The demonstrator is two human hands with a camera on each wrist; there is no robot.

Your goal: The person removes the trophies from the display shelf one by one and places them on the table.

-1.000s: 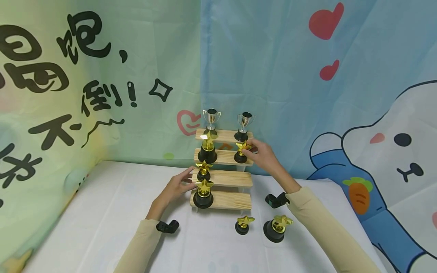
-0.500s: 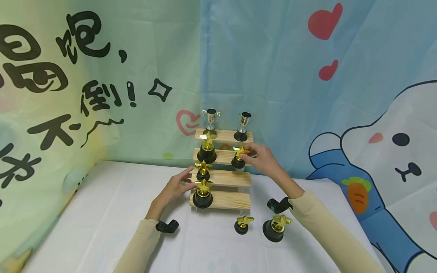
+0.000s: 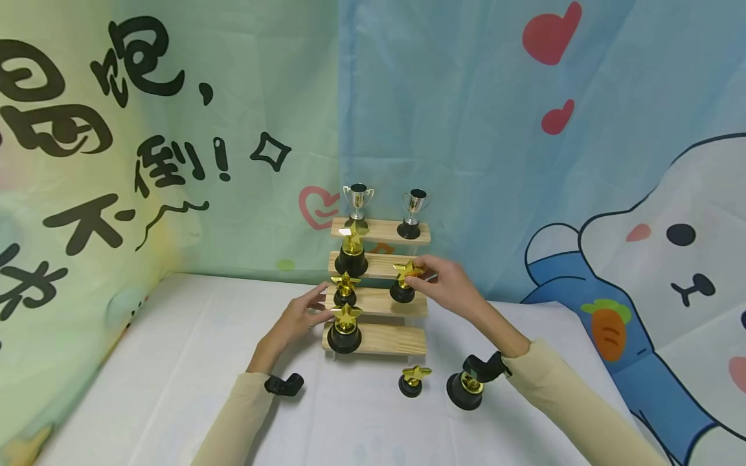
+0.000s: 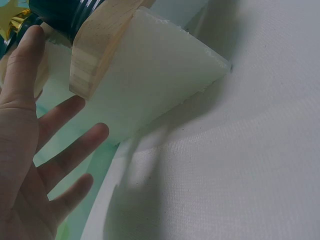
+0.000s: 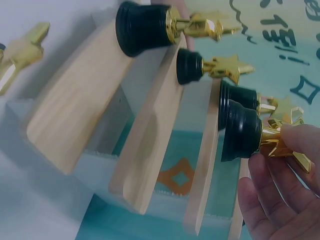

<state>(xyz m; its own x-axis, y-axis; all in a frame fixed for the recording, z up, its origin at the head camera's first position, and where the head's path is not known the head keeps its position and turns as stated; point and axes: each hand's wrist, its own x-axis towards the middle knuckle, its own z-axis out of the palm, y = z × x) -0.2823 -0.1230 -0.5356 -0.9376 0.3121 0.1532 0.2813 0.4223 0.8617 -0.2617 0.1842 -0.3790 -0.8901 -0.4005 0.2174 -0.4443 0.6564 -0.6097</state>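
Observation:
A small gold star trophy (image 3: 403, 291) with a black base is pinched by the star between my right hand's (image 3: 447, 285) thumb and fingers. In the head view it appears over the right end of the third shelf from the top; in the right wrist view its base (image 5: 240, 132) shows no shelf beneath it. My left hand (image 3: 298, 317) is at the left side of the stepped wooden display rack (image 3: 384, 340), fingers spread and fairly straight, a fingertip at a shelf's end. Nearest to it are a small star trophy (image 3: 345, 291) and a larger one (image 3: 344, 333).
Two silver cups (image 3: 358, 197) stand on the top shelf. A large star trophy (image 3: 351, 255) is at the left of the second. On the white tablecloth (image 3: 350, 414), in front of the rack, stand a small star trophy (image 3: 410, 383) and a larger one (image 3: 464, 391) partly behind the right wrist camera.
My right hand has lifted the small star trophy off the second shelf and brought it forward, down and slightly left. The left hand stays at the rack's side.

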